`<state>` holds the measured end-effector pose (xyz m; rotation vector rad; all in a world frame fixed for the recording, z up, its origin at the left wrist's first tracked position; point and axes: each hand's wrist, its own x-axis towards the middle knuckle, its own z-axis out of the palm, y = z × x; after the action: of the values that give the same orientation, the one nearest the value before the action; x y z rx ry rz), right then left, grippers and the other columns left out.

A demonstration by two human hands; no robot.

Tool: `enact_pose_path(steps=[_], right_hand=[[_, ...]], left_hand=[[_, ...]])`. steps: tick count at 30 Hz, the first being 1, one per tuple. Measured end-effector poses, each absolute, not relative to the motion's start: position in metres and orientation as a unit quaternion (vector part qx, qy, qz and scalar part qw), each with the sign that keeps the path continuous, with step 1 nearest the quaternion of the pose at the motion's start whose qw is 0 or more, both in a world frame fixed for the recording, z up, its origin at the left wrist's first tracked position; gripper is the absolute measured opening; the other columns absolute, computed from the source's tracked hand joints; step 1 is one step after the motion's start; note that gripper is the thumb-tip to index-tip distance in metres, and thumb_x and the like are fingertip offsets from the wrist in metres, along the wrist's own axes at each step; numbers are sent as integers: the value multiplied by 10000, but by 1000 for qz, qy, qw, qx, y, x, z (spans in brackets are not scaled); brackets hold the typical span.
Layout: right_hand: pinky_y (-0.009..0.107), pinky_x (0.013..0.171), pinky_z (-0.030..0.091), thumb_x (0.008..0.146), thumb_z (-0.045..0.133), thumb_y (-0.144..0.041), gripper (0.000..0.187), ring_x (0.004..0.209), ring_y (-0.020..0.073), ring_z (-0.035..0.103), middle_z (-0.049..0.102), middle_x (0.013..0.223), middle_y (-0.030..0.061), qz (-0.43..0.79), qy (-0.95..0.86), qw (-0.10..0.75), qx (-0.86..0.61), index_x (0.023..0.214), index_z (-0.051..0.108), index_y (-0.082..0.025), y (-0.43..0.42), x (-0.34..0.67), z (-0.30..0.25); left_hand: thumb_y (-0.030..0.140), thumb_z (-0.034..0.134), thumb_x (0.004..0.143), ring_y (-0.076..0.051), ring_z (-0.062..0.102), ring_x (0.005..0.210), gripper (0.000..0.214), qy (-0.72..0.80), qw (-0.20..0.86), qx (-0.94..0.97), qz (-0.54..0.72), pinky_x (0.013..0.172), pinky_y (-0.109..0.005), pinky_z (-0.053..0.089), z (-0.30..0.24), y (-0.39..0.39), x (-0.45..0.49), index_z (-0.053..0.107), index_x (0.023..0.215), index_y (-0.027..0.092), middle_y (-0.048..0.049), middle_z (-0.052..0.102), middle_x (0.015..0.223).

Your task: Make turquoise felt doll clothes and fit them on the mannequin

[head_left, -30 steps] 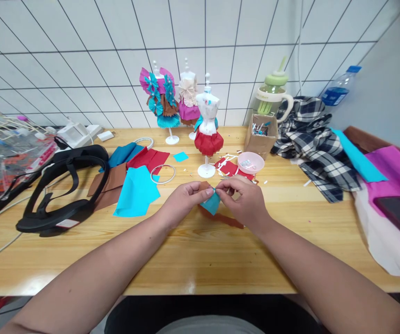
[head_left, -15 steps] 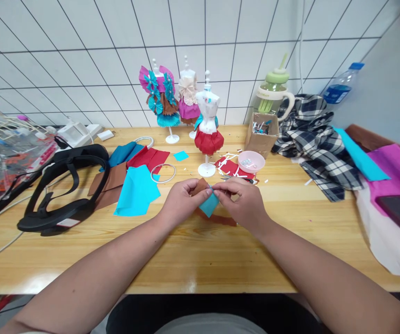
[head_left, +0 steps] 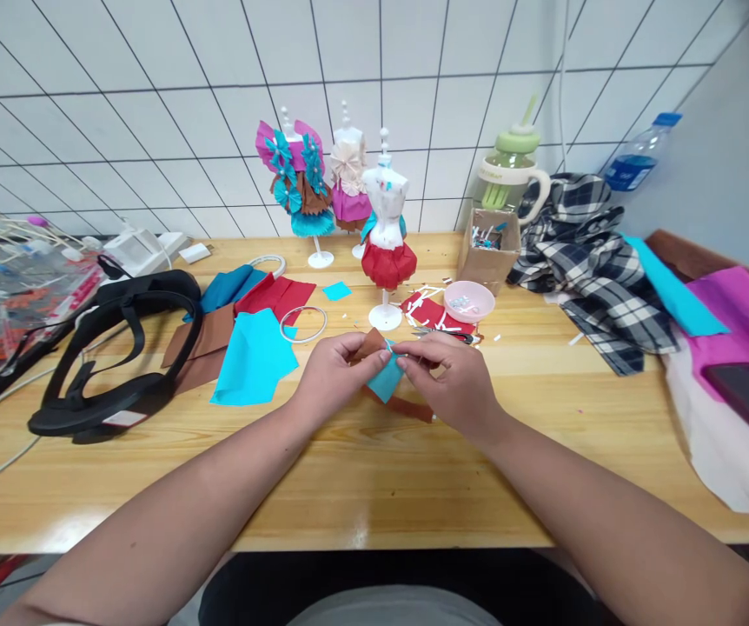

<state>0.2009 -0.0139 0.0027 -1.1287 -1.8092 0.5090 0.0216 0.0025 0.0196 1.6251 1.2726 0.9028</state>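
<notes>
Mid-fold, our left hand (head_left: pixel 334 376) and right hand (head_left: pixel 451 384) both pinch the small turquoise paper square (head_left: pixel 386 381); creasing needs steadiness.

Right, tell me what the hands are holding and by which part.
The left hand and right hand together pinch a small blue paper piece at its top edge, with a brown piece behind it.

White tiled wall (head_left: pixel 153 78) w/ dark grout; light wood table (head_left: pixel 374 487); even light.
</notes>
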Motion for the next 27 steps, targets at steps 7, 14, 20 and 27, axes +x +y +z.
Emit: enact_pose_path(steps=[7,14,20,27], right_hand=[[275,612,479,834,628,-212,177,680,147,602,693,799,24,214,-728,460,-461,964,748,-222,-14,202,4],[277,631,488,849,616,-213,206,695,147,611,686,813,22,201,-744,452,-450,1013,738,-232,-16,201,4],[266,610,476,858,613,-227,220,661,135,589,667,784,15,202,-749,451,-441,1046,726,-236,-17,201,6],[269,603,473,859,610,-228,218,638,132,567,651,760,13,218,-745,451,-441,1044,726,-237,-17,202,7]], left_hand=[[445,665,766,-110,427,589,298,507,416,663,361,544,-235,327,21,2,21,678,716,151,26,521,604],[430,670,754,-100,405,572,298,517,410,653,373,517,-223,316,21,2,22,624,672,148,30,497,595],[418,663,766,-104,413,588,283,508,411,655,380,534,-225,330,18,3,21,620,681,152,29,493,610],[426,667,757,-102,399,567,289,511,412,655,373,516,-225,314,18,4,20,633,676,150,28,479,587]])
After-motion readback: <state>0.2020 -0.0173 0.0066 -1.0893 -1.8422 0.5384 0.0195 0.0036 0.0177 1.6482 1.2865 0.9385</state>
